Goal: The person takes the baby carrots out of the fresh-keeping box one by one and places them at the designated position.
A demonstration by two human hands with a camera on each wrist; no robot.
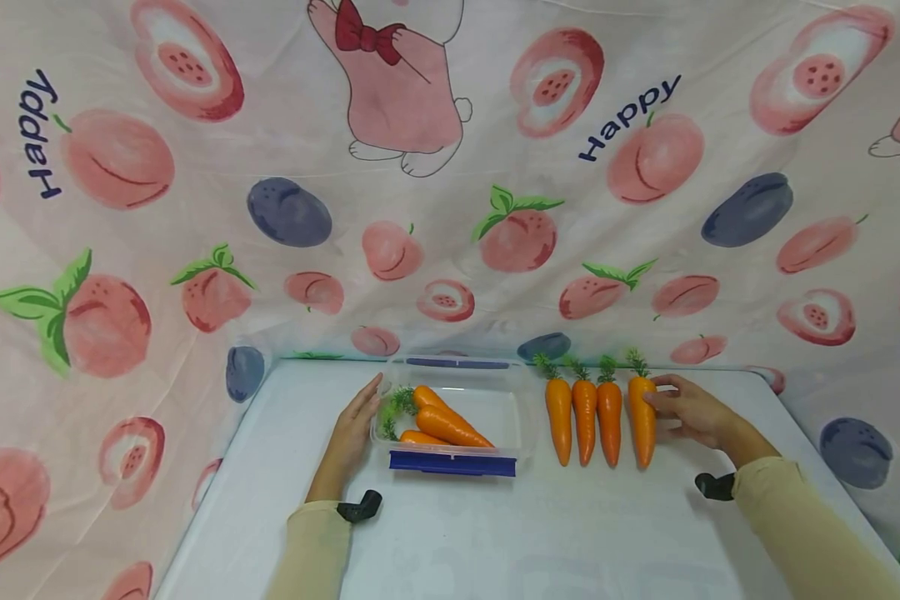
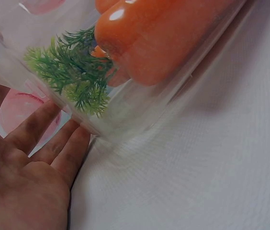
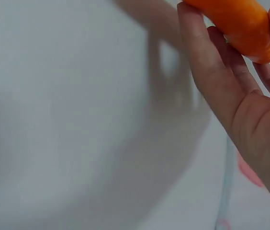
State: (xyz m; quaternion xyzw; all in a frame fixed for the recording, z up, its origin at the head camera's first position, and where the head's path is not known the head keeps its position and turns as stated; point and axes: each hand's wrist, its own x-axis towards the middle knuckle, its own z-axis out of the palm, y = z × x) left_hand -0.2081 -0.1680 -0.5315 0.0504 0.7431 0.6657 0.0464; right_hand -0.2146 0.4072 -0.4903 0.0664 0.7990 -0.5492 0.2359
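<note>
A pale fruit-printed cloth (image 1: 435, 187) hangs behind a white table (image 1: 607, 533). On the table stands a clear plastic box (image 1: 498, 412), open on top, a blue clip (image 1: 452, 463) along its front edge.

The left hand (image 1: 352, 429) rests at the box's left side, fingers fairly straight and touching the wall without gripping. The right hand (image 1: 701, 412) holds one carrot (image 1: 642, 425) well to the right of the box, thumb and fingers around it; whether that carrot is lifted off the table, I cannot tell.

The work in hand looks partly done. Inside the box, what appear to be three carrots (image 1: 453, 427) lie slanting, partly overlapping, their leafy tops (image 1: 400, 408) bunched at the left end. Left outside are the held one and three loose carrots (image 1: 584, 421), lined up side by side between box and right hand, tops pointing away from the person and untouched by either hand. Bare floor shows in the box's right part.
</note>
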